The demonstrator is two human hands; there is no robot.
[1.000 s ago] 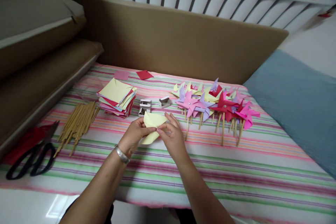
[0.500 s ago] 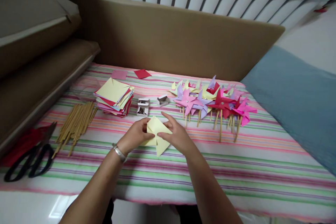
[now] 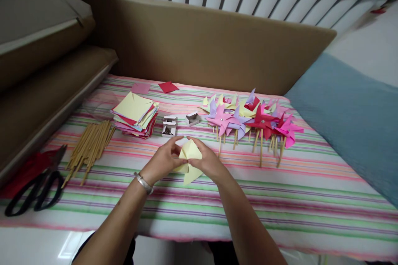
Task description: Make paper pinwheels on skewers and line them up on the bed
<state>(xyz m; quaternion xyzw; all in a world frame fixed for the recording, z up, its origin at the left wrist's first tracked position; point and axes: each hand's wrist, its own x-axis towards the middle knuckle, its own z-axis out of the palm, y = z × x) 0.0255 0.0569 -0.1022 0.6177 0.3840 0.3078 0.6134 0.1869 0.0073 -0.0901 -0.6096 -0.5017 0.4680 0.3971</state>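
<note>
A pale yellow paper pinwheel (image 3: 192,174), partly folded, is held between both hands above the striped cloth. My left hand (image 3: 164,158) grips its left side, thumb pressed near the paper's centre. From the right, my right hand (image 3: 207,158) pinches it, with its thumb at the middle too and fingers behind the upper edge. The paper's corners bend toward the centre under the thumbs. Just beyond the hands stand a small open white box (image 3: 168,131) with dark metal bits inside and a second small box (image 3: 192,119).
A stack of coloured paper squares (image 3: 135,109) lies left of the boxes, near bamboo sticks (image 3: 90,145) and black-handled scissors (image 3: 46,186). Finished pinwheels (image 3: 263,121) on sticks lie at right. Behind rises a brown padded board (image 3: 199,45); cushions (image 3: 46,66) are at left.
My right hand has moved slightly left and in toward the left hand. The paper's upper corner is now folded inward, and both thumbs meet near its centre.
</note>
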